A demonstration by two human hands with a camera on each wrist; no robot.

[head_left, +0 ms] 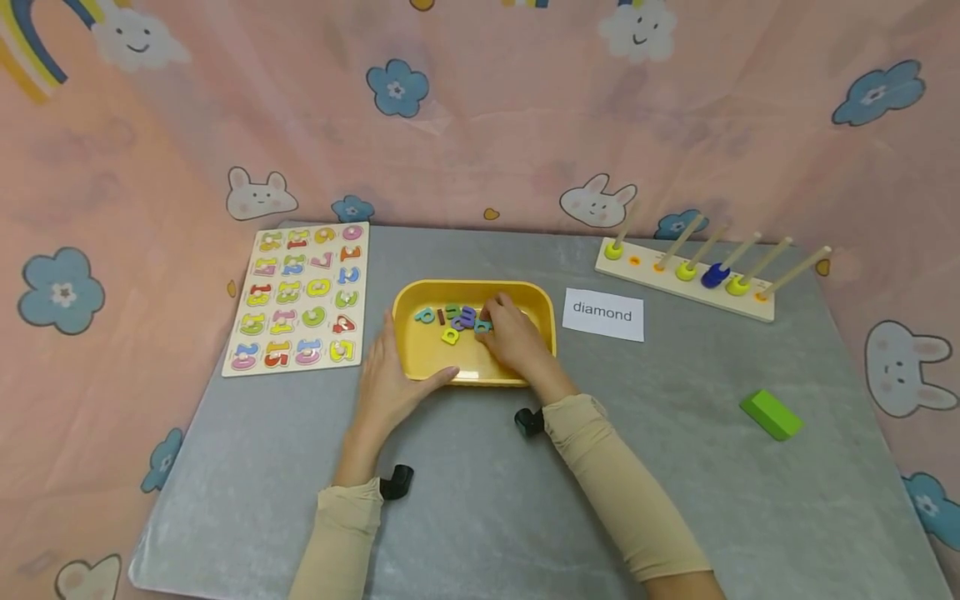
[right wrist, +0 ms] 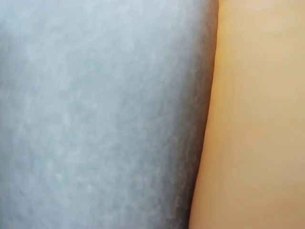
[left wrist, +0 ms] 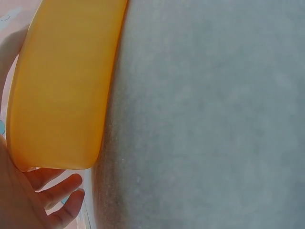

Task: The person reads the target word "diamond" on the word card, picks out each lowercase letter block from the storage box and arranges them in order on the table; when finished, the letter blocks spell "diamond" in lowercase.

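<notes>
A yellow plastic tray stands mid-table with several small coloured letters in it, among them a yellow letter, a purple m and a red i. My left hand holds the tray's near left corner, thumb over the front rim and fingers along the left side. The left wrist view shows those fingers outside the end wall. Inside the tray, my right hand pinches a teal letter, partly covered by the fingertips. In the right wrist view the tray wall fills one side and no fingers show.
Left of the tray lies a wooden number puzzle board. To its right is a white card reading "diamond". Behind that stands a pegged wooden rack with coloured beads. A green block lies on the grey tabletop at the right.
</notes>
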